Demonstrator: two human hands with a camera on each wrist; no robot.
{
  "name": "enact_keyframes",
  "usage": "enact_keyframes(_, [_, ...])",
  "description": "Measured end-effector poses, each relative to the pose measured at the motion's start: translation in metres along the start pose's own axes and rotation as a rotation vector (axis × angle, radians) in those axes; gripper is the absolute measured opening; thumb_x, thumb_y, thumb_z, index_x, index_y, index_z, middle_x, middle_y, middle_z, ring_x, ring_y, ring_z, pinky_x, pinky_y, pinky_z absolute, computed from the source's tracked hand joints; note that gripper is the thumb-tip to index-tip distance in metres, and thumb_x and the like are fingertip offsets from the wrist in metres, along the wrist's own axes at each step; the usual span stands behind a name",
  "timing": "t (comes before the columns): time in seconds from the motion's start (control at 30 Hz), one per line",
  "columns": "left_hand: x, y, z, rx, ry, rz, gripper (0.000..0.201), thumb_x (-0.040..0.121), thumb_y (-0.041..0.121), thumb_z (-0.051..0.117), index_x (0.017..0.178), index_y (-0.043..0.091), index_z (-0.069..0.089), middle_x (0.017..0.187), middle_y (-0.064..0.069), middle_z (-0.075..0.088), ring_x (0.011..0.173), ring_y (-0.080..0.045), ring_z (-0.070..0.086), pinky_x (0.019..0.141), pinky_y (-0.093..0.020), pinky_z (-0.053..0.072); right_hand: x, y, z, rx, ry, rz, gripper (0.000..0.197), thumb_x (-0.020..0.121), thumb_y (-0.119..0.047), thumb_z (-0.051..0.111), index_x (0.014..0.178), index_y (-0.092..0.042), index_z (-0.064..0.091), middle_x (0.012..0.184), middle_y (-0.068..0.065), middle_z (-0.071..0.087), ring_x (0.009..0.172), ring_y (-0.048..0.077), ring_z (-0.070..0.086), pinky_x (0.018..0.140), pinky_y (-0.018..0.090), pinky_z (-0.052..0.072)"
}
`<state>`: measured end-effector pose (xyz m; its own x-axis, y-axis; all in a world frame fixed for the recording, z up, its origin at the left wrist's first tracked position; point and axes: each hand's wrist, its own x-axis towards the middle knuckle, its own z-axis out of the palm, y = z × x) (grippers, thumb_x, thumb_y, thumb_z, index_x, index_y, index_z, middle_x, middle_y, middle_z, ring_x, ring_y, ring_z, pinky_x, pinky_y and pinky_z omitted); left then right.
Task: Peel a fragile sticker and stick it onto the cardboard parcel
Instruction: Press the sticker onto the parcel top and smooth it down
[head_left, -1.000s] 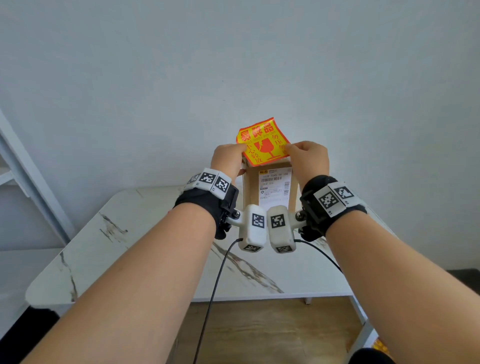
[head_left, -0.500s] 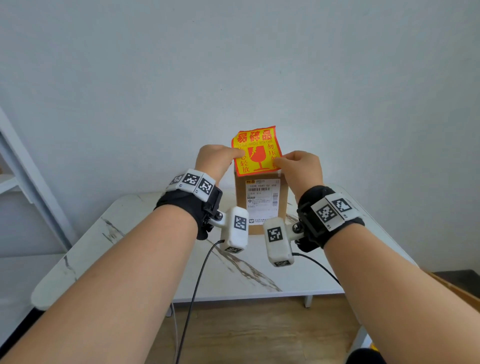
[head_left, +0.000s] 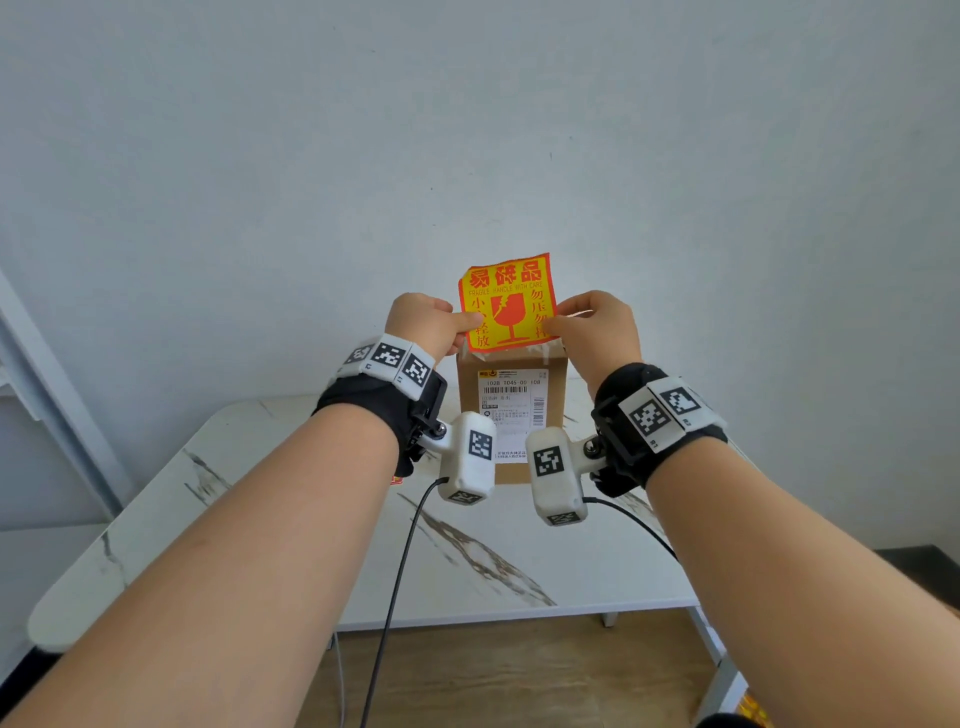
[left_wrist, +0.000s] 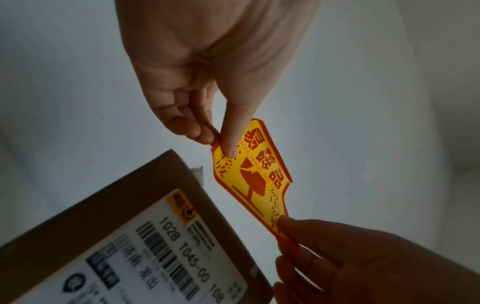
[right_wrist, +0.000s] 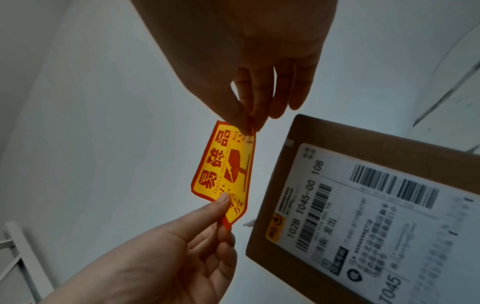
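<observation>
Both hands, left (head_left: 427, 325) and right (head_left: 597, 332), pinch opposite edges of the yellow-and-red square fragile sticker (head_left: 509, 306), held above the upright brown cardboard parcel (head_left: 511, 415).

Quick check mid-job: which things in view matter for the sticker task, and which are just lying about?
In the job:
fragile sticker, pinched by left hand and right hand
cardboard parcel, standing upright
shipping label on its front, best kept uncovered

Just there:
marble table
black cable
white shelf frame
</observation>
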<state>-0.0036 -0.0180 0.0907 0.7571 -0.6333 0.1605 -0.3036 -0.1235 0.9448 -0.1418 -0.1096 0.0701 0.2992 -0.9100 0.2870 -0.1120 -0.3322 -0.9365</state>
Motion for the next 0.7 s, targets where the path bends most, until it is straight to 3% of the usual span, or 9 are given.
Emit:
enact_keyframes(0.07, [0.0028,-0.0011,0.0009,0.004,0.0,-0.013,0.054,0.081,0.02,0.076,0.127,0.0,0.056,0.063,-0.002,0.059,0.051,-0.008,0.052,0.044,-0.01,0.047,0.0022,0.0029,0.0009,-0.029,-0.006,0.006,0.013,0.08,-0.012,0.068,0.09,-0.014,0.061,0.094,0.008,0.07,0.083,0.022,0.068,0.066,0.031,0.051])
enact_keyframes(0.2, [0.0072,-0.0034,0.004,0.008,-0.019,-0.053,0.051,0.08,0.016,0.076,0.124,0.0,0.055,0.063,-0.004,0.058,0.052,-0.01,0.053,0.056,-0.018,0.048,0.0039,0.0071,0.0035,-0.078,-0.025,0.007,0.017,0.078,-0.013,0.067,0.093,-0.016,0.059,0.097,0.008,0.07,0.086,0.024,0.07,0.076,0.038,0.058])
enact_keyframes(0.27, [0.0089,-0.0047,0.0039,0.008,-0.031,-0.092,0.027,0.079,0.014,0.077,0.098,0.005,0.059,0.065,-0.005,0.057,0.053,-0.011,0.052,0.056,-0.02,0.049,0.0046,0.0087,0.0031,-0.092,-0.043,0.01,0.02,0.079,-0.012,0.066,0.096,-0.016,0.056,0.087,0.003,0.067,0.077,0.02,0.068,0.069,0.034,0.055])
enact_keyframes(0.33, [0.0092,-0.0054,0.0032,0.012,-0.042,-0.125,0.027,0.078,0.013,0.077,0.074,0.01,0.051,0.066,-0.005,0.057,0.053,-0.012,0.052,0.056,-0.02,0.049,0.0045,0.0094,0.0021,-0.107,-0.057,0.009,0.02,0.082,-0.011,0.064,0.099,-0.016,0.053,0.072,-0.004,0.061,0.066,0.014,0.063,0.061,0.028,0.049])
enact_keyframes(0.37, [0.0104,-0.006,0.0034,0.015,-0.045,-0.132,0.025,0.078,0.013,0.077,0.081,0.01,0.053,0.066,-0.005,0.057,0.053,-0.012,0.052,0.055,-0.019,0.05,0.0044,0.0097,0.0019,-0.121,-0.058,0.004,0.02,0.083,-0.011,0.062,0.1,-0.016,0.053,0.069,-0.005,0.059,0.065,0.013,0.062,0.06,0.027,0.048])
enact_keyframes(0.4, [0.0097,-0.0058,0.0034,0.015,-0.038,-0.12,0.03,0.078,0.014,0.078,0.097,0.009,0.055,0.066,-0.005,0.058,0.053,-0.011,0.053,0.054,-0.018,0.051,0.0042,0.0099,0.0018,-0.139,-0.055,-0.003,0.02,0.084,-0.012,0.062,0.101,-0.016,0.052,0.068,-0.006,0.059,0.064,0.012,0.06,0.059,0.026,0.047])
enact_keyframes(0.47, [0.0101,-0.0072,0.0047,0.037,-0.023,-0.105,0.059,0.077,0.017,0.079,0.127,0.002,0.05,0.066,-0.004,0.06,0.053,-0.011,0.056,0.06,-0.021,0.054,0.0035,0.0101,0.0029,-0.174,-0.043,-0.014,0.02,0.085,-0.013,0.061,0.102,-0.016,0.052,0.068,-0.007,0.057,0.061,0.007,0.056,0.054,0.024,0.042])
enact_keyframes(0.53, [0.0097,-0.0083,0.0061,0.08,-0.006,-0.068,0.069,0.077,0.019,0.078,0.134,-0.001,0.045,0.064,-0.003,0.061,0.053,-0.012,0.056,0.067,-0.025,0.055,0.0029,0.0101,0.0042,-0.198,-0.039,-0.02,0.021,0.085,-0.013,0.06,0.104,-0.016,0.053,0.068,-0.008,0.056,0.059,0.004,0.054,0.051,0.023,0.038])
enact_keyframes(0.7, [0.0098,-0.0096,0.0064,0.132,0.009,-0.046,0.068,0.078,0.022,0.078,0.135,0.0,0.046,0.069,-0.005,0.064,0.053,-0.011,0.056,0.063,-0.021,0.052,0.0027,0.0096,0.003,-0.208,-0.052,-0.017,0.025,0.084,-0.012,0.061,0.108,-0.015,0.055,0.068,-0.008,0.057,0.059,0.003,0.054,0.05,0.022,0.037])
